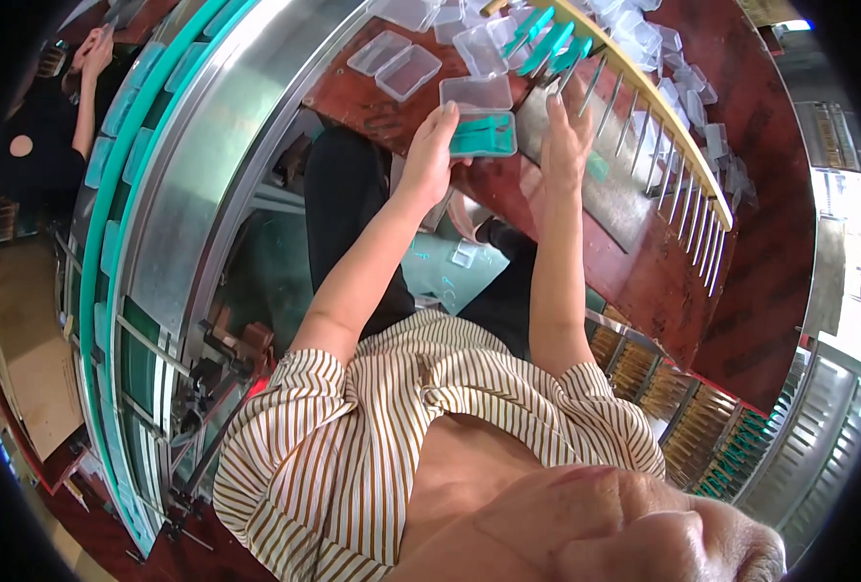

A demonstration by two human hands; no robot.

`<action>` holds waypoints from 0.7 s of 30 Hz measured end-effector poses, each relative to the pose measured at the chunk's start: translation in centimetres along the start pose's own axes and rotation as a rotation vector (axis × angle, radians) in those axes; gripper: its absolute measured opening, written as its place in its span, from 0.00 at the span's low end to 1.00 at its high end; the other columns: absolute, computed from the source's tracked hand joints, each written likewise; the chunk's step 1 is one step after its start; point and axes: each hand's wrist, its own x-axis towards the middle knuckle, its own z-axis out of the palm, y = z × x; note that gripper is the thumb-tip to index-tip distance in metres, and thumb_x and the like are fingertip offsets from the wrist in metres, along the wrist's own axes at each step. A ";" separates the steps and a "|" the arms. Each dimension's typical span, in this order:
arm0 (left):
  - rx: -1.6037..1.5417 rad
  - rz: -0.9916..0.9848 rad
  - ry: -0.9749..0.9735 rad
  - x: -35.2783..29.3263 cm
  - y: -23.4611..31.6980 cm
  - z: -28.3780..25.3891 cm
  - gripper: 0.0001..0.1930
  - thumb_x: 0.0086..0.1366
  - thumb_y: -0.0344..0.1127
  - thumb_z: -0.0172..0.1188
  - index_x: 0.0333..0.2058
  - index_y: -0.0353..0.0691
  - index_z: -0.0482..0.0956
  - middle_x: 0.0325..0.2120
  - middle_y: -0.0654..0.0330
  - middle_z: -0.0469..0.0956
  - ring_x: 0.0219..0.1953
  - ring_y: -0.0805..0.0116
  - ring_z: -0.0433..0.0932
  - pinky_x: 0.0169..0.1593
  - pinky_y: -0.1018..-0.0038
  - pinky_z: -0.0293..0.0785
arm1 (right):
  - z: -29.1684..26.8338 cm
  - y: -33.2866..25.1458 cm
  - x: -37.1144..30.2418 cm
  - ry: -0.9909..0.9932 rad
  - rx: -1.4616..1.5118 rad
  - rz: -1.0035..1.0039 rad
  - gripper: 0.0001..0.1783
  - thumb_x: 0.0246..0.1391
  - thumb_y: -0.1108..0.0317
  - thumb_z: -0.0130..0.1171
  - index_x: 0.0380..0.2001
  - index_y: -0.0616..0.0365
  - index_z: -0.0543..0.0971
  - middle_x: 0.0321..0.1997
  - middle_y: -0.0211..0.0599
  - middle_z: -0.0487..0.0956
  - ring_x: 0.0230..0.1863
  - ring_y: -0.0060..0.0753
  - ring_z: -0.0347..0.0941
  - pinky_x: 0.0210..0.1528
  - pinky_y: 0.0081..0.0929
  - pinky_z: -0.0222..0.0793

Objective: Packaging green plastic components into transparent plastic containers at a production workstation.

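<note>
While the left hand holds one open clear case above the near edge of the red-brown desk, its grip closed on the case's left side, teal pieces lie in the base. Right hand: grip loose, fingers extended beside the rods of one wooden-barred rack; contact with them cannot be told. Room for moving: gap between the hands; strip of desk from metal plate to near right corner. Limits: conveyor along the left edge; heap of clear cases beyond the rack; second open case toward the left edge. Obscured: left fingertips, behind the case; rods behind the right hand; far edge, cut off by the frame; another person's hands, dim.
</note>
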 end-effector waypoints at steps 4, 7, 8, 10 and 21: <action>0.022 0.003 0.003 -0.7 0.3 -0.1 0.17 0.63 0.50 0.48 0.35 0.40 0.70 0.26 0.65 0.72 0.23 0.78 0.68 0.24 0.81 0.63 | -1.7 3.4 5.2 0.156 -0.597 -0.249 0.20 0.45 0.72 0.55 0.45 0.62 0.69 0.46 0.50 0.70 0.46 0.50 0.67 0.48 0.35 0.63; 0.023 0.007 0.037 -0.8 0.5 -0.7 0.17 0.63 0.49 0.48 0.35 0.40 0.71 0.26 0.65 0.72 0.23 0.78 0.68 0.24 0.81 0.63 | -1.3 5.1 6.3 0.227 -0.927 -0.814 0.20 0.45 0.74 0.54 0.45 0.63 0.68 0.41 0.53 0.71 0.42 0.52 0.68 0.46 0.36 0.64; 0.014 0.008 0.053 -0.9 0.5 -1.0 0.17 0.63 0.49 0.48 0.35 0.39 0.71 0.26 0.64 0.72 0.23 0.78 0.69 0.25 0.81 0.63 | -1.1 5.2 6.1 0.235 -0.622 -0.591 0.20 0.45 0.75 0.54 0.44 0.62 0.68 0.41 0.52 0.71 0.42 0.51 0.68 0.45 0.36 0.65; 0.002 -0.003 0.082 -1.2 0.6 -1.6 0.17 0.63 0.49 0.48 0.35 0.39 0.71 0.26 0.64 0.72 0.23 0.78 0.69 0.25 0.81 0.63 | 0.0 3.6 4.8 0.234 -0.030 -0.128 0.18 0.44 0.75 0.54 0.43 0.62 0.69 0.40 0.52 0.71 0.44 0.50 0.68 0.44 0.35 0.65; 0.755 0.429 0.093 -2.8 0.1 -2.1 0.17 0.65 0.42 0.46 0.41 0.32 0.70 0.33 0.60 0.75 0.34 0.71 0.74 0.39 0.77 0.69 | 0.8 -5.8 -3.9 -0.575 -0.887 -0.618 0.19 0.38 0.72 0.60 0.38 0.62 0.70 0.40 0.43 0.70 0.47 0.47 0.65 0.50 0.34 0.60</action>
